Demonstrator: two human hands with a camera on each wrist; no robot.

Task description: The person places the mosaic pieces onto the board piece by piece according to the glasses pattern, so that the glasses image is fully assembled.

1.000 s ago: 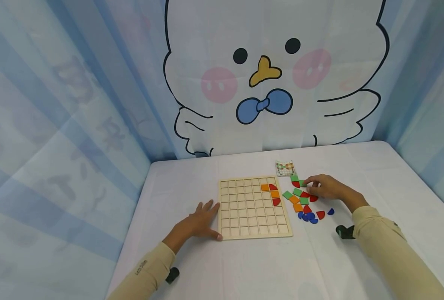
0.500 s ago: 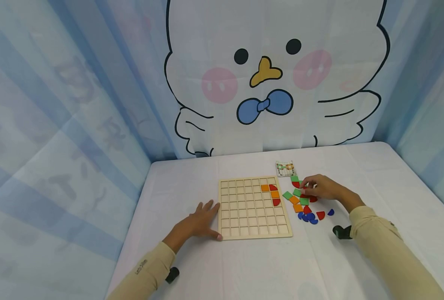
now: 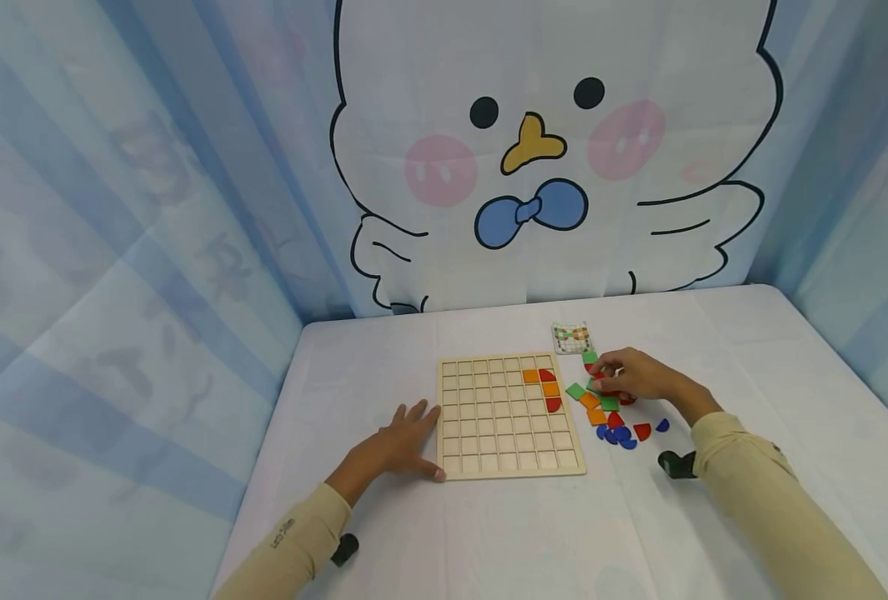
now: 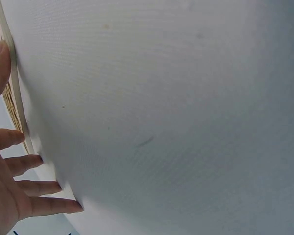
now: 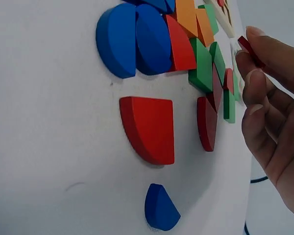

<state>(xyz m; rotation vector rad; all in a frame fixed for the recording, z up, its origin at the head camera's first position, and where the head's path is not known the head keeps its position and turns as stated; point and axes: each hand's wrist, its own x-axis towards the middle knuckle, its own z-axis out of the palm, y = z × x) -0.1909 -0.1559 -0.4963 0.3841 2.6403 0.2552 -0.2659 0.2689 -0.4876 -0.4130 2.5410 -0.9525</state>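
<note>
My right hand (image 3: 634,376) pinches a red piece (image 5: 249,49) above the loose pieces (image 3: 609,404) — a shallow grip could drop it among them — while my splayed left hand (image 3: 404,442) touches the board (image 3: 499,417).

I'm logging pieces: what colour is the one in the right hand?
The piece in the right hand is red, clearest in the right wrist view.

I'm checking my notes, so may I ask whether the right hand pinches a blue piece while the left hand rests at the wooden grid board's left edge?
The colour is wrong: the right wrist view shows the right hand pinching a red piece. The rest stands.
</note>
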